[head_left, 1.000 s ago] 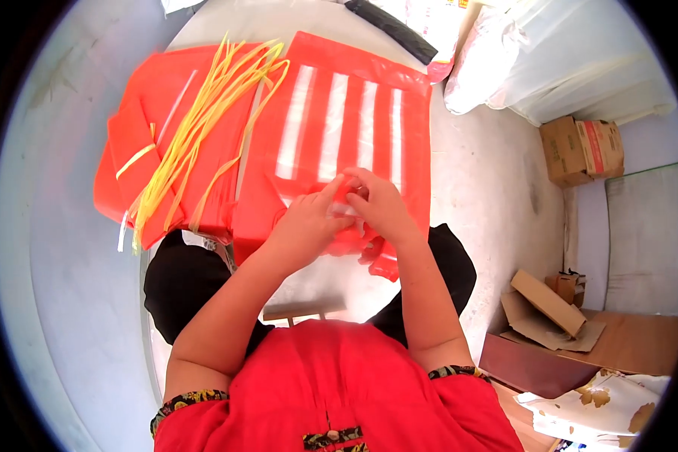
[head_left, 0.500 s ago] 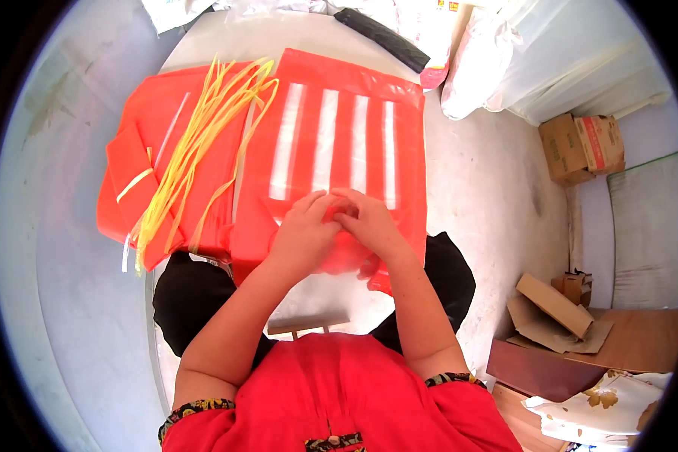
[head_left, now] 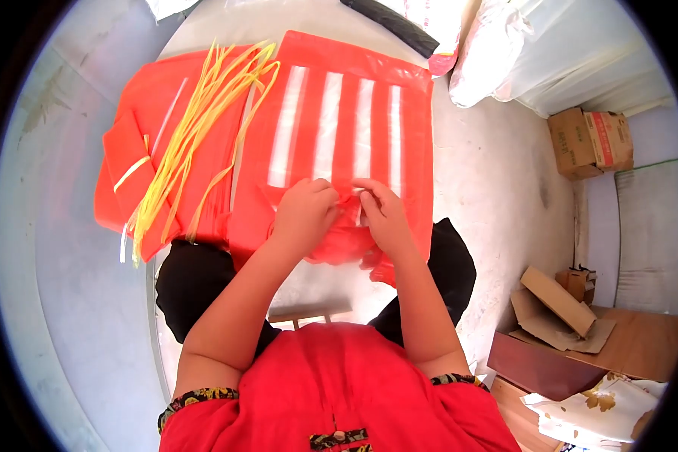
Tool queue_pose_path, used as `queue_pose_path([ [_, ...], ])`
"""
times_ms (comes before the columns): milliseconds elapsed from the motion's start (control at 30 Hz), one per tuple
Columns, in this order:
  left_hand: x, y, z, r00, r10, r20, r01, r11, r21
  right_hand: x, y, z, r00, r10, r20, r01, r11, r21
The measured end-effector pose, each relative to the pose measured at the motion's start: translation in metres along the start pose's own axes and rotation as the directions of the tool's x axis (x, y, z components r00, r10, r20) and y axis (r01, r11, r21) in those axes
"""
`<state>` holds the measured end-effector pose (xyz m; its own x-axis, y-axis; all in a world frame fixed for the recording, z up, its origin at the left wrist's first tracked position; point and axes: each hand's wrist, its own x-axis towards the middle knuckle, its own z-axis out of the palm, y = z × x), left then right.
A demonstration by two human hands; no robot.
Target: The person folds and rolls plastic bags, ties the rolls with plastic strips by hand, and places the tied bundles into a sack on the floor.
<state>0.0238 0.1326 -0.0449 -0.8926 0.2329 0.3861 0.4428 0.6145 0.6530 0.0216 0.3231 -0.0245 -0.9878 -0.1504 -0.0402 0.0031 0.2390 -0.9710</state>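
Across my knees lies a red plastic sheet or bag (head_left: 410,132) with several white stripes down its face. My left hand (head_left: 306,215) is closed on the gathered near edge of this red plastic, knuckles up. Just right of it, my right hand (head_left: 385,217) pinches the same bunched plastic between thumb and fingers. A crumpled part of it hangs below the hands. To the left, a folded stack of red plastic (head_left: 147,94) carries a bundle of thin yellow strips (head_left: 181,151). The left fingertips are partly hidden.
A black roll-like object (head_left: 392,26) and a white plastic bag (head_left: 490,56) are at the back. Cardboard boxes (head_left: 589,143) stand against the right wall. Flattened cardboard (head_left: 557,309) rests on a brown box (head_left: 542,368) at lower right. A pale wall (head_left: 60,264) runs along the left.
My hands have drawn slightly apart, pulling the bunched red plastic between them. The camera view has shifted a little; the stack and yellow strips stay put.
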Motion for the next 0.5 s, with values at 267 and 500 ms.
queue_pose_path([
  [267,0.005,0.007,-0.003,0.987,-0.155,0.046,0.156,0.988,-0.007,-0.031,0.010,0.011,0.830,-0.547,0.107,0.536,0.730,-0.424],
  [500,-0.001,-0.004,-0.001,0.995,-0.089,0.052,0.088,0.996,0.024,-0.022,0.018,0.009,0.876,-0.454,0.162,0.468,0.723,-0.509],
])
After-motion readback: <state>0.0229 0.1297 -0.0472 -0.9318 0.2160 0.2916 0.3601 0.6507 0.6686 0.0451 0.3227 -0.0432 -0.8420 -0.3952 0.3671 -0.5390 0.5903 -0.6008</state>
